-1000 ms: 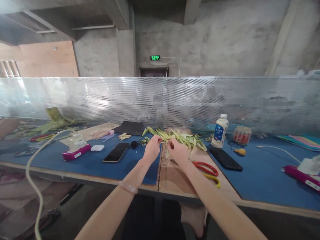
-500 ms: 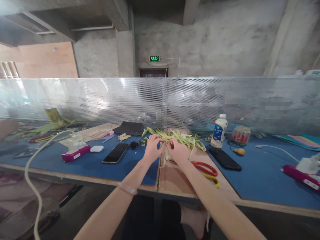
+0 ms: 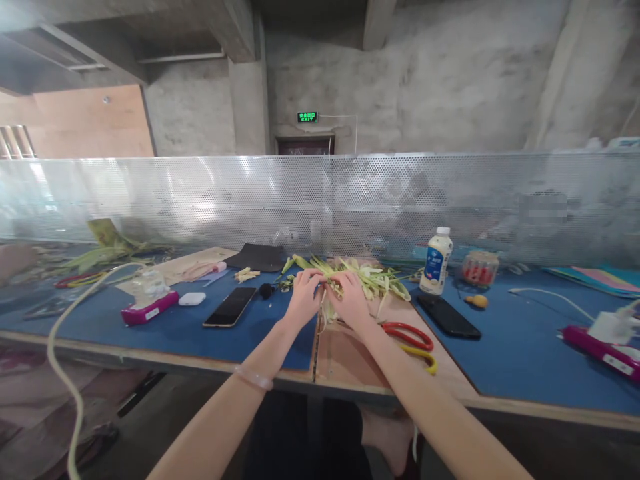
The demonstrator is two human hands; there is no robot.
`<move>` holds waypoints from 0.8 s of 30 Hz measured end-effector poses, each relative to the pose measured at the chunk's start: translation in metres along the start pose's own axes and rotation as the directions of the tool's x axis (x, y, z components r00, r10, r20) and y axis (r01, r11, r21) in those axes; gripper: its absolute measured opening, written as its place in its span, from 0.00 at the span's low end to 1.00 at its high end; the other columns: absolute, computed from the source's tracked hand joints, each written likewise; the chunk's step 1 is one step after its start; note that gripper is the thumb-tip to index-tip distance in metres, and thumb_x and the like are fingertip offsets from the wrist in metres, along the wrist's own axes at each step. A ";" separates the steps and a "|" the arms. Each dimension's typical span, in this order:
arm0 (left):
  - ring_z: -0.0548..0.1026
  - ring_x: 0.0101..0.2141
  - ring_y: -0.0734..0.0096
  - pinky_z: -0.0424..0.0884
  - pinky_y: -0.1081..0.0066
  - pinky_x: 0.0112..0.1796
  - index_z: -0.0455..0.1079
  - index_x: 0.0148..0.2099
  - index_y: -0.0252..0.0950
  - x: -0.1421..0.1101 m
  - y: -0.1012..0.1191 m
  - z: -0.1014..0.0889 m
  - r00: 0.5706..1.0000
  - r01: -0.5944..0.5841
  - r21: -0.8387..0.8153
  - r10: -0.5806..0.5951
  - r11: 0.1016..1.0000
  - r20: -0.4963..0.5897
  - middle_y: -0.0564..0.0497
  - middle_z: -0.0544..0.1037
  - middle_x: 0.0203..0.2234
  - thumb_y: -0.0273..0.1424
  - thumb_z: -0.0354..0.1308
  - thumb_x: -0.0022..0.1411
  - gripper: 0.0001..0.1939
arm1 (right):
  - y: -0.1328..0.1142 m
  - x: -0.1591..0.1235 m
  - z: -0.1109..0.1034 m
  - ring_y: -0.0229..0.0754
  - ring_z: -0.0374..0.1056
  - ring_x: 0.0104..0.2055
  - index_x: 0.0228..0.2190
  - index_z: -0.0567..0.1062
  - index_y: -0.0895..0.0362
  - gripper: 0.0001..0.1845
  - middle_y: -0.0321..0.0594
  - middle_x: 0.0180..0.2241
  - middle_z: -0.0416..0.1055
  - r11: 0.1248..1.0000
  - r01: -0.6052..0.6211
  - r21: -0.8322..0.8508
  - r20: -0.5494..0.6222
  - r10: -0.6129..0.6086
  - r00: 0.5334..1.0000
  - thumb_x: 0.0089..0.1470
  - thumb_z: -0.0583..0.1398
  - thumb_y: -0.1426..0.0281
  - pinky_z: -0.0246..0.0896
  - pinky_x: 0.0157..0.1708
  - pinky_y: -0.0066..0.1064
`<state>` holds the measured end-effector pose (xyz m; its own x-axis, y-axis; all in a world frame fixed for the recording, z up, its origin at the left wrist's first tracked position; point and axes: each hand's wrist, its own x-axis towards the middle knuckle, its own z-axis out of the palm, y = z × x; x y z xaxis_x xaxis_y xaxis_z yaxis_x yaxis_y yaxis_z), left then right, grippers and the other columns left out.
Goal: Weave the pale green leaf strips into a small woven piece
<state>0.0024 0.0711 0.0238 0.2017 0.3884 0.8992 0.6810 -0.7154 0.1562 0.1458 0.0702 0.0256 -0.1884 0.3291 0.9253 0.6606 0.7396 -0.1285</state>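
Observation:
My left hand and my right hand meet over the near left edge of a pile of pale green leaf strips that look like husk. Both hands are closed, thumbs and fingertips pinched together around a pale strip that hangs down between them. The fingers hide most of what they pinch. Beside my right forearm lie scissors with one red and one yellow handle. Their blades are mostly hidden behind that arm.
A phone and a white earbud case lie left. On the right are another phone, a bottle and a jar. Purple power strips sit both sides. A perforated metal screen stands behind.
My right hand has turned over, its back now more upward and its fingers reaching across toward the left fingertips. My left hand has barely moved. The whole view has shifted slightly.

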 end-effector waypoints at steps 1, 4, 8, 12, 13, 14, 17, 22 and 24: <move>0.65 0.42 0.65 0.63 0.61 0.45 0.68 0.38 0.37 0.000 -0.001 0.001 1.000 0.002 -0.001 -0.002 1.000 -0.005 0.48 0.69 0.39 0.22 0.51 0.57 0.08 | 0.001 0.000 0.001 0.45 0.61 0.40 0.33 0.69 0.58 0.07 0.43 0.34 0.66 1.000 -0.003 0.006 0.001 0.003 1.000 0.54 0.53 0.68 0.58 0.43 0.37; 0.64 0.42 0.65 0.63 0.62 0.46 0.69 0.37 0.37 0.000 -0.003 0.002 1.000 0.004 -0.016 -0.005 1.000 -0.022 0.48 0.68 0.39 0.23 0.51 0.59 0.08 | 0.003 0.000 0.003 0.44 0.61 0.39 0.31 0.70 0.57 0.06 0.42 0.33 0.66 1.000 -0.007 0.018 0.000 0.007 1.000 0.54 0.53 0.69 0.58 0.42 0.37; 0.64 0.42 0.66 0.63 0.62 0.46 0.69 0.36 0.37 0.000 -0.004 0.003 0.999 0.013 -0.034 -0.014 0.999 -0.033 0.48 0.68 0.39 0.24 0.52 0.59 0.06 | 0.004 0.000 0.004 0.44 0.61 0.39 0.31 0.70 0.57 0.04 0.41 0.33 0.66 0.999 -0.016 0.034 -0.017 0.016 1.000 0.52 0.55 0.72 0.59 0.42 0.36; 0.64 0.41 0.66 0.63 0.63 0.45 0.69 0.35 0.36 0.001 -0.003 0.002 1.000 0.013 -0.046 -0.014 0.999 -0.024 0.48 0.68 0.38 0.24 0.52 0.59 0.05 | 0.004 0.000 0.006 0.43 0.61 0.38 0.30 0.69 0.57 0.04 0.40 0.32 0.65 0.996 -0.045 0.076 -0.024 0.047 0.999 0.50 0.55 0.74 0.59 0.41 0.35; 0.64 0.41 0.66 0.63 0.63 0.45 0.69 0.35 0.36 0.001 -0.003 0.002 1.000 0.012 -0.050 -0.014 0.999 -0.025 0.48 0.68 0.38 0.24 0.53 0.58 0.05 | 0.004 0.000 0.006 0.43 0.61 0.38 0.30 0.69 0.57 0.04 0.40 0.32 0.65 0.994 -0.051 0.099 -0.023 0.053 0.998 0.50 0.55 0.74 0.59 0.40 0.34; 0.64 0.41 0.66 0.63 0.63 0.45 0.69 0.34 0.36 0.002 -0.003 0.002 0.999 0.013 -0.053 -0.014 0.999 -0.030 0.48 0.68 0.37 0.24 0.53 0.58 0.05 | 0.004 0.000 0.006 0.42 0.60 0.36 0.30 0.69 0.57 0.04 0.39 0.31 0.64 0.990 -0.055 0.128 -0.018 0.058 0.998 0.50 0.54 0.75 0.59 0.39 0.33; 0.64 0.40 0.67 0.63 0.63 0.44 0.70 0.34 0.36 0.003 -0.003 0.000 0.999 0.022 -0.059 -0.024 0.998 -0.047 0.48 0.68 0.37 0.23 0.53 0.58 0.05 | 0.002 0.001 0.005 0.39 0.59 0.32 0.29 0.67 0.57 0.04 0.37 0.29 0.62 0.975 -0.064 0.212 0.006 0.064 0.998 0.49 0.54 0.76 0.59 0.34 0.30; 0.63 0.40 0.67 0.63 0.64 0.44 0.69 0.33 0.36 0.003 -0.004 -0.001 0.998 0.020 -0.062 -0.024 0.998 -0.053 0.49 0.68 0.36 0.23 0.53 0.58 0.05 | -0.001 0.003 0.003 0.37 0.56 0.28 0.26 0.64 0.56 0.04 0.34 0.27 0.57 0.959 -0.086 0.269 0.009 0.087 0.996 0.46 0.55 0.76 0.56 0.30 0.28; 0.63 0.40 0.67 0.63 0.64 0.45 0.69 0.33 0.35 0.003 -0.004 0.000 0.998 0.013 -0.062 -0.016 0.998 -0.054 0.49 0.68 0.36 0.24 0.54 0.58 0.04 | -0.001 0.003 0.003 0.37 0.56 0.28 0.27 0.64 0.56 0.04 0.34 0.26 0.57 0.955 -0.097 0.279 -0.002 0.102 0.995 0.45 0.55 0.76 0.55 0.29 0.28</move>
<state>0.0003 0.0749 0.0257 0.1524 0.3677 0.9174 0.6387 -0.7450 0.1925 0.1421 0.0723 0.0273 -0.1187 0.4012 0.9083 0.4468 0.8384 -0.3120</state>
